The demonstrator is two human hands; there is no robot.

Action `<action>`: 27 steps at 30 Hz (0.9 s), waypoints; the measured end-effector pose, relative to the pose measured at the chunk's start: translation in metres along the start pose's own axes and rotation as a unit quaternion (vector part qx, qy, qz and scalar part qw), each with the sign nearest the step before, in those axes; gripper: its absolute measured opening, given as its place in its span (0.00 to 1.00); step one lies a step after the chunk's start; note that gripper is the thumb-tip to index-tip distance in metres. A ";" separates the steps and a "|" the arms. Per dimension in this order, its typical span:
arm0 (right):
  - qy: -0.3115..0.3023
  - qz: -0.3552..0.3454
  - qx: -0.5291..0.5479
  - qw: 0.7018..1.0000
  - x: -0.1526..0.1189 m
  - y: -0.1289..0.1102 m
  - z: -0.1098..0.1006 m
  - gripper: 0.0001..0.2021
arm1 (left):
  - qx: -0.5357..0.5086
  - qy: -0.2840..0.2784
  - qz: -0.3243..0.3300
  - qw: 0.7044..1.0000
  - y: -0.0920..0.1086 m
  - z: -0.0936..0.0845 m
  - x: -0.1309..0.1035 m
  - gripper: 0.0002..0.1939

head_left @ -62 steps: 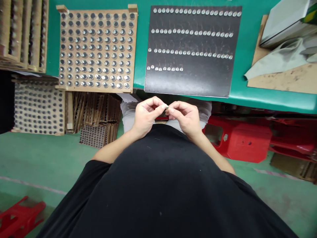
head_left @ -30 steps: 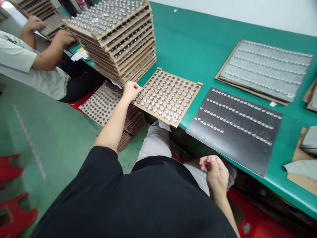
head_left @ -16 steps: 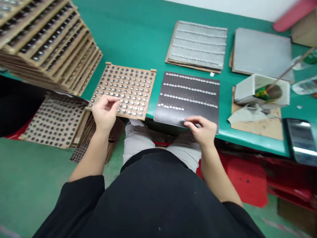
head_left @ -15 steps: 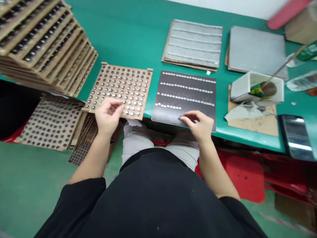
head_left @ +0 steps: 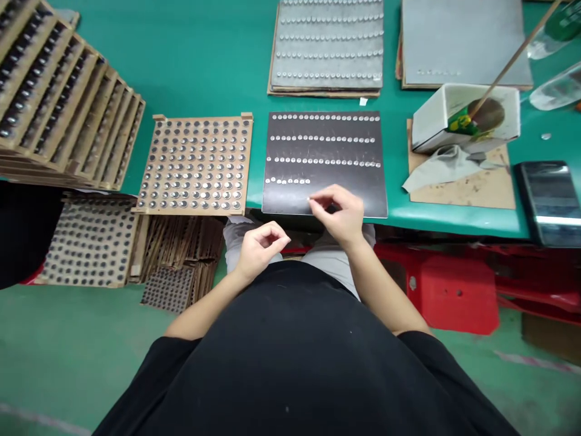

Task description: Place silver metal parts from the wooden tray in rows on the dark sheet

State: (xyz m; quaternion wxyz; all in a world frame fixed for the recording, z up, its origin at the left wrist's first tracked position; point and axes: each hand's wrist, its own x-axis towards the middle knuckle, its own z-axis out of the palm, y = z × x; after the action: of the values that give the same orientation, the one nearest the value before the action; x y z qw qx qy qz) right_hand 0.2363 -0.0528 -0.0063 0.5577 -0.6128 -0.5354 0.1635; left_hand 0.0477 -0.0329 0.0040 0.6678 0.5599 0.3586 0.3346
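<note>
My right hand [head_left: 339, 213] is above the front part of a dark sheet [head_left: 349, 197], thumb and forefinger pinched on a small silvery disc [head_left: 308, 200]. Rows of similar small round discs [head_left: 324, 161] lie across that sheet, with a shorter row nearest me. My left hand [head_left: 261, 249] hovers over my lap, just off the table edge, its thumb and forefinger pressed together. Whatever it holds, if anything, is too small to make out. Left of the sheet lies a cardboard board [head_left: 193, 211] bearing rows of dark round pieces, many with silvery tops.
Stacked trays [head_left: 75, 130] tower at the left. Behind the sheet lies a grey sheet [head_left: 329, 45] with disc rows; another grey sheet [head_left: 463, 39] is beside it. At right stand a white box [head_left: 429, 124] with a stick, a cloth [head_left: 438, 163] and a phone [head_left: 550, 203].
My left hand has left the cardboard board and moved right, over my lap. My right hand has shifted a little left along the dark sheet. The camera view has turned slightly.
</note>
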 end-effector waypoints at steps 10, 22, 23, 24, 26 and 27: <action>0.007 -0.088 0.105 0.991 -0.046 -0.026 0.003 0.06 | -0.173 -0.028 -0.095 0.980 0.004 0.026 0.007 0.19; -0.005 0.135 0.187 0.973 -0.060 -0.025 0.005 0.09 | -0.187 0.020 -0.123 0.975 0.004 0.027 0.002 0.13; -0.010 0.167 0.190 0.967 -0.061 -0.024 0.004 0.13 | -0.181 0.030 -0.116 0.976 0.003 0.027 0.002 0.13; -0.024 0.185 0.188 0.964 -0.060 -0.024 0.003 0.15 | -0.174 0.039 -0.107 0.978 0.002 0.026 0.002 0.12; -0.079 0.177 0.176 0.965 -0.058 -0.026 0.000 0.16 | -0.155 0.054 -0.084 0.983 0.000 0.026 0.002 0.12; -0.107 0.160 0.169 0.967 -0.057 -0.028 -0.002 0.15 | -0.145 0.059 -0.072 0.985 -0.001 0.025 0.002 0.12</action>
State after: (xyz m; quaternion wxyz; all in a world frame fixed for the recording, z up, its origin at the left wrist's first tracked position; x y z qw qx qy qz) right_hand 0.2038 -0.1067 -0.0044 0.5592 -0.5661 -0.4519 0.4033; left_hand 0.0701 -0.0445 0.0056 0.7416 0.4093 0.3846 0.3668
